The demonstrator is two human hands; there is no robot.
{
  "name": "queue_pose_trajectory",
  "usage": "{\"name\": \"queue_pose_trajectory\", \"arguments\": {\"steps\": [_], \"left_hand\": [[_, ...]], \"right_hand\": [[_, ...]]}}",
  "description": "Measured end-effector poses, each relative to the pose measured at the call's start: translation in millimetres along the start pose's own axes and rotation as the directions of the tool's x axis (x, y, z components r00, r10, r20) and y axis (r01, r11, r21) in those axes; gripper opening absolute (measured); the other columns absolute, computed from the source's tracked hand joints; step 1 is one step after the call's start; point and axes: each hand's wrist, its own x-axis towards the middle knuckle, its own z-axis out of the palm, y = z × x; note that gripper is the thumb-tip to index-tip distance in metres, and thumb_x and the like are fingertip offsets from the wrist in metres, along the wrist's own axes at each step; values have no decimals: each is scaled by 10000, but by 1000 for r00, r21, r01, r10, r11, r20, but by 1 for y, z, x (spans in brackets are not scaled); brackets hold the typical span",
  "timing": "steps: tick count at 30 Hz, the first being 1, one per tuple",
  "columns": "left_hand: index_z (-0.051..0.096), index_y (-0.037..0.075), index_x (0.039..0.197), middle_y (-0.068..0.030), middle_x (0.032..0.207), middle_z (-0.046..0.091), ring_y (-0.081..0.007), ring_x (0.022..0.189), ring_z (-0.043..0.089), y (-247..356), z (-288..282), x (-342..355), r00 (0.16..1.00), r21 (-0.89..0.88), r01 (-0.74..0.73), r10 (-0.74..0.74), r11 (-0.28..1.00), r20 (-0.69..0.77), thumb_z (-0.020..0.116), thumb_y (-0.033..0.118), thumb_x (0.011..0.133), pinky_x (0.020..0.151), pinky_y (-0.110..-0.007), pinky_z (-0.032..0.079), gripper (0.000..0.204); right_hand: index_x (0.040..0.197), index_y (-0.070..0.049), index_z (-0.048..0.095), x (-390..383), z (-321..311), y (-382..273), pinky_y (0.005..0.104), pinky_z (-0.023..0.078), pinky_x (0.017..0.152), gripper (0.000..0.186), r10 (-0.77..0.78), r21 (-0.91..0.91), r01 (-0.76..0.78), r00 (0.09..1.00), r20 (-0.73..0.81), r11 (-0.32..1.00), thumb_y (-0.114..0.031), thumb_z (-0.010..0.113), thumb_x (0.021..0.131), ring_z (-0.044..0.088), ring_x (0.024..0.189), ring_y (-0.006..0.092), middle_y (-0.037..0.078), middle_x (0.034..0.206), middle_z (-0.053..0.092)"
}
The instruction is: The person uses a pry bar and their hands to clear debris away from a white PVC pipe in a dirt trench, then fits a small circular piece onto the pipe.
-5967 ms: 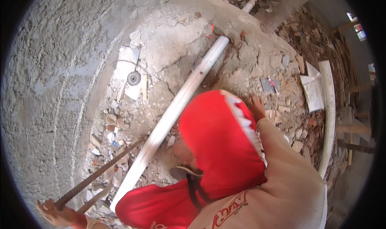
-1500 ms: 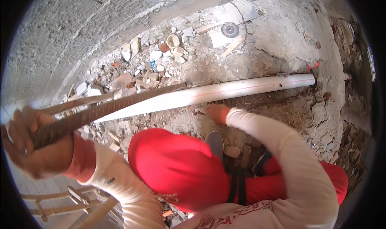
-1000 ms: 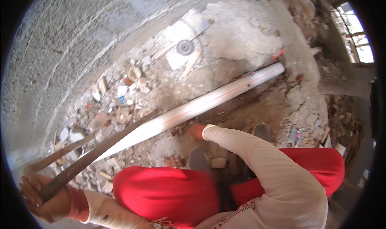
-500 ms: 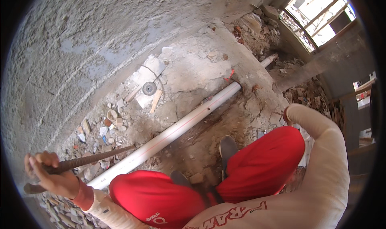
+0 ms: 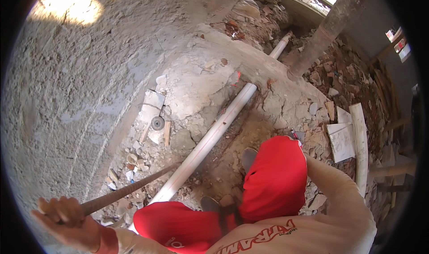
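Note:
My left hand (image 5: 67, 222) is closed around the near end of a ribbed metal bar (image 5: 125, 188). This bar slants away to the right, and its far end meets the left side of a long white plastic pipe (image 5: 214, 133); whether they touch I cannot tell. The pipe, marked with a thin red line, lies in a shallow dirt trench (image 5: 223, 169) and runs under my left leg. My right forearm (image 5: 328, 173) reaches behind my raised right knee, which hides the hand.
Broken tile and rubble lie left of the pipe, with a small grey disc (image 5: 157, 123) and a wood strip (image 5: 167, 133). A rough plastered wall (image 5: 89, 75) rises at left. Rightward are a white board (image 5: 341, 142), a curved pale strip (image 5: 359, 142) and a post (image 5: 326, 35).
The view has swung to the right, bringing the board and post into clearer sight. My right forearm has dropped, and its cuff has gone out of sight behind the knee. My left hand keeps the bar.

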Motion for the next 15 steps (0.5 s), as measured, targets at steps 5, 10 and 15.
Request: {"name": "queue_pose_trajectory", "arguments": {"steps": [5,10,15], "left_hand": [[336,183,678,69,486,262,-44,391,207,3,24,-36,919,-360,61,88,931,383,419,312,1060,347,-240,169,412],[322,201,605,73,443,278,-71,352,203,-72,48,-109,776,-526,310,109,792,621,275,362,1078,333,-265,187,502],[342,157,600,0,459,332,-124,405,280,-123,46,-192,658,-457,496,24,739,753,264,322,1075,458,-301,294,510]], "right_hand": [[1465,18,257,61,21,22,427,389,1100,790,100,103,-136,950,295,985,-554,471,964,461,1319,310,255,1433,409],[1512,41,199,101,73,-26,484,343,1146,883,72,313,-249,873,482,917,-619,431,973,331,1418,352,265,1504,346],[1482,-8,272,125,92,-25,488,467,1028,725,140,776,-6,984,-106,631,-356,632,957,485,1283,340,236,1423,441]]}}
